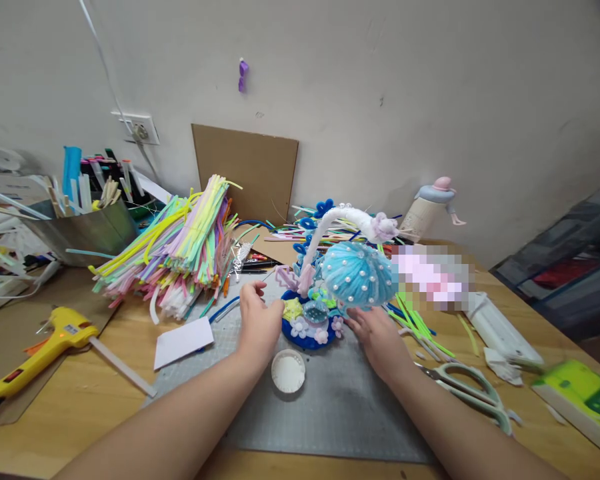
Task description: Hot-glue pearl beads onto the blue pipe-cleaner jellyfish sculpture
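Grey mat [310, 413], blue lamp craft [359, 275] between hands [261, 319], fingers curled at its base.

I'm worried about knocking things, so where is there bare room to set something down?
The grey mat is bare between the forearms, in front of the white dish; a small wooden patch lies between glue gun and white card. Pipe cleaners crowd the back, scissors and a green packet the right.

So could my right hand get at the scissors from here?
Probably yes: the scissors lie just outside the right forearm, their handles uncovered. The right hand would need to draw back from the blue base.
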{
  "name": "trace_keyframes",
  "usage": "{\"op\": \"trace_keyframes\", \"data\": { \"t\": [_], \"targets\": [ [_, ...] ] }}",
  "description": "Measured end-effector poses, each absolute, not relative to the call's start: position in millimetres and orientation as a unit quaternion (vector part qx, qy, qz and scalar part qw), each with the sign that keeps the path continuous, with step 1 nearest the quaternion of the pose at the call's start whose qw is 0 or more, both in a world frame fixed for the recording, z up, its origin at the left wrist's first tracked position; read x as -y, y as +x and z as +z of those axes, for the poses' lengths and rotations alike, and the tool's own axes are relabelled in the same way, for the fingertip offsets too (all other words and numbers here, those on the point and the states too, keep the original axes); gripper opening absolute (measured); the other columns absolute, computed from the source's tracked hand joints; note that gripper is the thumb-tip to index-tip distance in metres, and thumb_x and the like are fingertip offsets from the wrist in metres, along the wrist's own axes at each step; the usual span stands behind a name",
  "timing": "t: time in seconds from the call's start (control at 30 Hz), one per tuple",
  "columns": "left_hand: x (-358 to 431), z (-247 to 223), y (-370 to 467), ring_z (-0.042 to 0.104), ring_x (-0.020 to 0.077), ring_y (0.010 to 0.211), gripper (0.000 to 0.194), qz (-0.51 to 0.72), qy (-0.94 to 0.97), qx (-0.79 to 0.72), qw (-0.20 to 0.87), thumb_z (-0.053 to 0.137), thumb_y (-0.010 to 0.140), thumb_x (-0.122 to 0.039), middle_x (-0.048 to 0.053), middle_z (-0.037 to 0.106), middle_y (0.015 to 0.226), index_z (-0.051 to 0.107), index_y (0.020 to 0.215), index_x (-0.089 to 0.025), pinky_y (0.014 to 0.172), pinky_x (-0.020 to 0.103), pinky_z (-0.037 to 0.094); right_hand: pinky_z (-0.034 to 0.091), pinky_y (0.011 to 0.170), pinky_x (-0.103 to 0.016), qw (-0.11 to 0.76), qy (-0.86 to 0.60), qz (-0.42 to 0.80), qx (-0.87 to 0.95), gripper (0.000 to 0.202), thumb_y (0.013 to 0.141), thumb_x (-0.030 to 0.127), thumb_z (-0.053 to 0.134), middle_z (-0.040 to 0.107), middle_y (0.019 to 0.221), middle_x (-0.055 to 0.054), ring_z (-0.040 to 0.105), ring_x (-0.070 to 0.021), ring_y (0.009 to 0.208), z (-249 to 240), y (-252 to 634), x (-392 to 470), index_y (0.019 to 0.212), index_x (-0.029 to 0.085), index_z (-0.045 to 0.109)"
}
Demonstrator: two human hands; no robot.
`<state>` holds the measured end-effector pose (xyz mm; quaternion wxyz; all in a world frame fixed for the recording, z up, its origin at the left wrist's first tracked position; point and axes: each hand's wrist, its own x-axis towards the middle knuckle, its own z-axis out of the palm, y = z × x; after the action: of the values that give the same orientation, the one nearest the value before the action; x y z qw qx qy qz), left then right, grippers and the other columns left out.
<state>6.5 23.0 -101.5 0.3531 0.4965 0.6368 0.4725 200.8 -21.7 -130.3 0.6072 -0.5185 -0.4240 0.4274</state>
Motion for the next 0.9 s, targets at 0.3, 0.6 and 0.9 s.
{"op": "trace_keyframes", "data": {
  "t": [0.3, 0.6, 0.9],
  "targets": [
    [-13.2, -98.8, 8.3, 0.052, 0.022, 0.09, 0.01, 0.374, 0.794, -0.462, 0.13, 0.064, 0.076, -0.023, 0.003, 0.057, 0.09, 0.061, 0.086, -0.022, 0.08, 0.035, 0.039, 0.035, 0.099, -0.05, 0.493, -0.575, 0.205, 0.62, 0.021, 0.076, 0.029, 0.062, 0.07, 0.096, -0.007, 0.058, -0.0311, 0.103, -131.4, 194.6, 21.8, 0.095, 0.024, 0.069],
    [-17.9, -107.2, 11.0, 0.052, 0.0209, 0.087, 0.007, 0.36, 0.803, -0.462, 0.109, 0.066, 0.077, -0.025, 0.003, 0.058, 0.088, 0.064, 0.082, -0.022, 0.076, 0.034, 0.04, 0.041, 0.089, -0.055, 0.419, -0.576, 0.118, 0.692, 0.024, 0.084, 0.031, 0.055, 0.07, 0.105, -0.014, 0.059, -0.0339, 0.101, -137.4, 188.4, 17.2, 0.103, 0.021, 0.065],
    [-21.2, -109.8, 11.9, 0.052, 0.0201, 0.084, 0.002, 0.361, 0.813, -0.447, 0.092, 0.064, 0.079, -0.022, 0.002, 0.057, 0.082, 0.066, 0.078, -0.022, 0.073, 0.033, 0.04, 0.04, 0.093, -0.053, 0.403, -0.563, 0.107, 0.713, 0.023, 0.086, 0.03, 0.054, 0.068, 0.111, -0.011, 0.058, -0.0309, 0.106, -138.1, 187.0, 20.1, 0.107, 0.023, 0.06]
  ]
}}
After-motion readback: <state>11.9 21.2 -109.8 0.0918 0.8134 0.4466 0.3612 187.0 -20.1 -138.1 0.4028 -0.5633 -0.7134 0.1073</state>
